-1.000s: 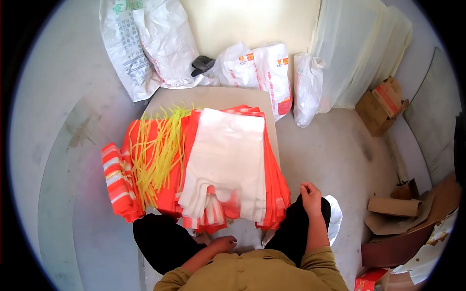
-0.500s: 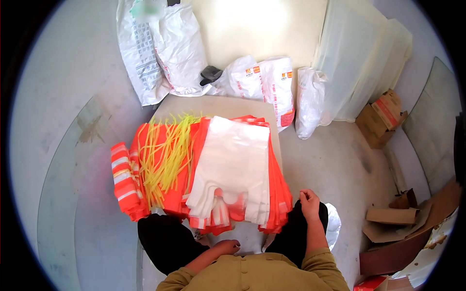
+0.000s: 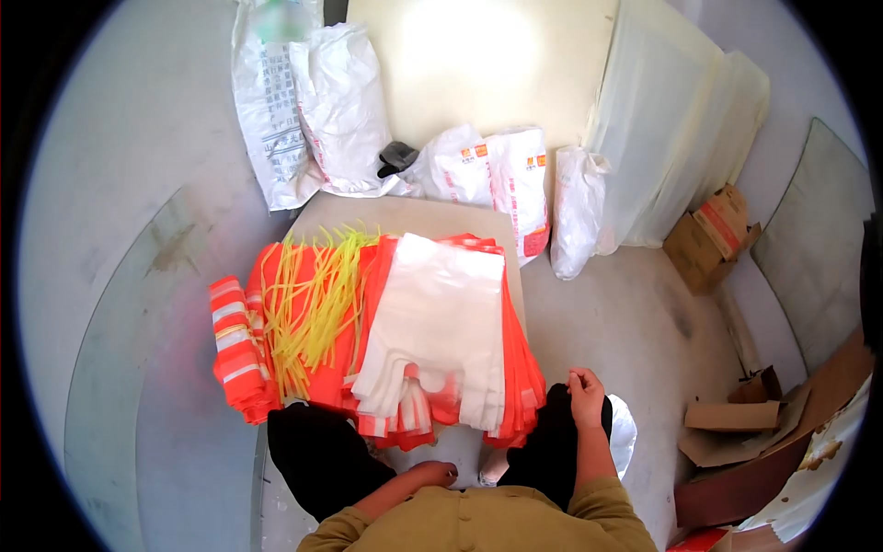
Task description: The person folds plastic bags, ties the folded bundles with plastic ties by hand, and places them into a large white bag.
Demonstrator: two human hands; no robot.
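Note:
My left hand (image 3: 436,474) rests near my left thigh, its fingers curled in, and I see nothing in it. Over my right knee lies my right hand (image 3: 585,396), closed with thumb and fingers together and no object showing. Between my knees and the low table is a stack of white plastic bags (image 3: 441,308) with handle loops toward me. Under and beside it spread red plastic bags (image 3: 526,386). Loose yellow ties (image 3: 317,308) lie in a heap left of the white stack. A rolled red-and-white bundle (image 3: 241,350), tied with yellow, sits at the far left.
The bare back edge of the table (image 3: 414,213) shows behind the bags. White sacks (image 3: 345,110) stand against the far wall, with a dark object (image 3: 397,158) between them. Cardboard boxes (image 3: 713,239) are at right, and flattened cardboard (image 3: 763,442) lies nearer.
The whole view has shifted slightly, with the far sacks lower in the picture. Both hands keep nearly the same pose, and the bags and ties stay in place.

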